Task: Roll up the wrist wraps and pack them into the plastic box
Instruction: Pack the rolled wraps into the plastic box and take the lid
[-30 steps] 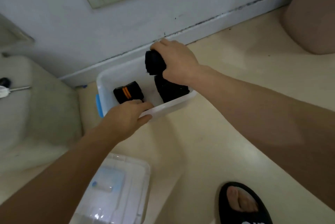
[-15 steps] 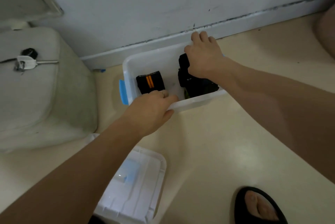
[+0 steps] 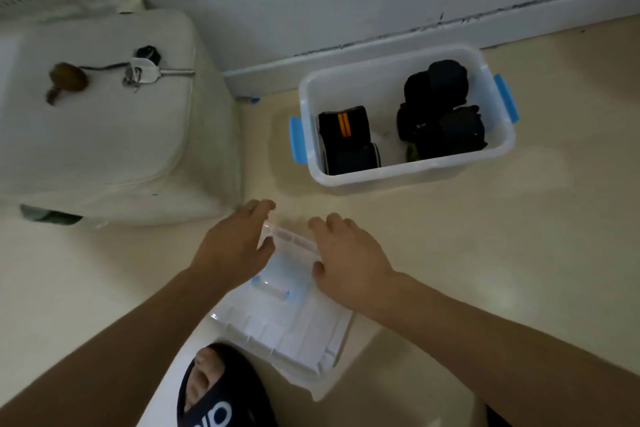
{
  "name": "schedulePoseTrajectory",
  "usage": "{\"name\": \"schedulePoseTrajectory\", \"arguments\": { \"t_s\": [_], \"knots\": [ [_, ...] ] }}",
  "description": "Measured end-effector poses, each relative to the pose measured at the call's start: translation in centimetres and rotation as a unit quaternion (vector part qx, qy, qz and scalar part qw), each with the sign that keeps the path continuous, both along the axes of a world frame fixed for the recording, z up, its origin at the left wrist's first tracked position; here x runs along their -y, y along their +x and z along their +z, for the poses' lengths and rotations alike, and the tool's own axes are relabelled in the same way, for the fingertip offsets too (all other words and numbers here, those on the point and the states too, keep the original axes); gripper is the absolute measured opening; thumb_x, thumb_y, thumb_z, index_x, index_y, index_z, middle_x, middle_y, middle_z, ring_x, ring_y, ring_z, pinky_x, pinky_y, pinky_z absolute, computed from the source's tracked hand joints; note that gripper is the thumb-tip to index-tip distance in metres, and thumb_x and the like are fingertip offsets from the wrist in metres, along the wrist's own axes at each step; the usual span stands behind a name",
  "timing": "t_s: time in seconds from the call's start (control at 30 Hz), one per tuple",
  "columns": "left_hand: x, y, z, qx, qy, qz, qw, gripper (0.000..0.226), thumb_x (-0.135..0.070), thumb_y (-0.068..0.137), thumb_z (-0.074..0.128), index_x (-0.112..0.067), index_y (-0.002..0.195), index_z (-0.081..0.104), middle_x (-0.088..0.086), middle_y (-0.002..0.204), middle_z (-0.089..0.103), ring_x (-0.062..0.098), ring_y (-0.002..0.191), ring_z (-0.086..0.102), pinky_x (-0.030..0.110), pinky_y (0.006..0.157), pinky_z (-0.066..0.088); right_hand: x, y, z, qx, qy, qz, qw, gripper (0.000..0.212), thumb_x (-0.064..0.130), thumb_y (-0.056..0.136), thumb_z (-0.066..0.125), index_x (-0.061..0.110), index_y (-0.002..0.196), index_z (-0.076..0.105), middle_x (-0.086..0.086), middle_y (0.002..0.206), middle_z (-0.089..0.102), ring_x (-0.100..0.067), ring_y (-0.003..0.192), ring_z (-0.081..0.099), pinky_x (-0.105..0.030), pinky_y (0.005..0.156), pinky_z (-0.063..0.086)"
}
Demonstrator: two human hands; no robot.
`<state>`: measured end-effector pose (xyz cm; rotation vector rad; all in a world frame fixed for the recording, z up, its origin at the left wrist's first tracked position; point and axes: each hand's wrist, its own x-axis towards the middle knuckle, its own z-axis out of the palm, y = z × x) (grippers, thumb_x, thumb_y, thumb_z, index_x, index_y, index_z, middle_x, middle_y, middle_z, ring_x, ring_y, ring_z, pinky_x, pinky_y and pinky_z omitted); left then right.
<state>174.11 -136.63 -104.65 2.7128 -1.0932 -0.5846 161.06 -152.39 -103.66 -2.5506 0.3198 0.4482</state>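
Cream floor [image 3: 485, 253] by the wall: the plastic box [image 3: 408, 172] is sitting open with the rolled wrist wraps [image 3: 440, 108] inside. Left hand [image 3: 235, 246] and right hand [image 3: 349, 264] are gripping the lid's [image 3: 284, 326] far edge; I'd lift it level and line up the blue latches [image 3: 506, 102].

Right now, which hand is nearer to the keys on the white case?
Left. The left hand is on the lid's left edge, below the keys; the right hand is farther right.
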Motion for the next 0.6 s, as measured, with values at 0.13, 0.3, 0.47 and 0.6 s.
{"name": "schedulePoseTrajectory", "arguments": {
  "t_s": [0.13, 0.3, 0.47, 0.6],
  "knots": [
    [-1.0, 0.9, -1.9, -0.066, 0.098, -0.124, 0.985, 0.094, -0.027, 0.089, 0.074, -0.021, 0.163, 0.016, 0.004, 0.169, 0.022, 0.023, 0.154, 0.026, 0.032, 0.123, 0.021, -0.2, -1.4, -3.9, -0.126, 0.011, -0.026, 0.992, 0.065, 0.026, 0.092, 0.062, 0.014, 0.149, 0.033, -0.011, 0.141, 0.041, -0.030, 0.128, 0.042, -0.037, 0.098, 0.042],
    [1.7, -0.4, -2.8, -0.008, 0.268, -0.234, 0.935, 0.119, -0.043, 0.079, 0.083, -0.027, 0.164, 0.001, 0.011, 0.171, 0.006, 0.027, 0.158, 0.006, 0.040, 0.127, 0.002, -0.5, -1.3, -5.0, -0.142, 0.039, -0.063, 0.987, 0.057, 0.021, 0.088, 0.066, 0.012, 0.139, 0.042, -0.011, 0.134, 0.049, -0.030, 0.123, 0.049, -0.035, 0.098, 0.044],
    [3.5, -1.7, -2.9, 0.055, 0.280, -0.300, 0.910, 0.095, -0.035, 0.076, 0.084, -0.026, 0.151, 0.027, 0.008, 0.147, 0.038, 0.026, 0.134, 0.039, 0.036, 0.120, 0.021, 0.5, -1.4, -5.2, -0.189, 0.092, -0.085, 0.974, 0.035, 0.010, 0.093, 0.056, 0.006, 0.128, 0.058, -0.016, 0.132, 0.058, -0.031, 0.121, 0.057, -0.032, 0.098, 0.047],
    [4.7, -1.1, -1.1, 0.013, 0.306, -0.306, 0.901, 0.083, -0.039, 0.071, 0.086, -0.029, 0.139, 0.040, 0.003, 0.135, 0.043, 0.023, 0.120, 0.044, 0.033, 0.103, 0.035, 1.8, -1.6, -3.4, -0.201, 0.168, -0.094, 0.961, 0.032, 0.008, 0.094, 0.053, 0.008, 0.125, 0.062, -0.010, 0.128, 0.063, -0.026, 0.116, 0.060, -0.030, 0.093, 0.050]
  ]
}}
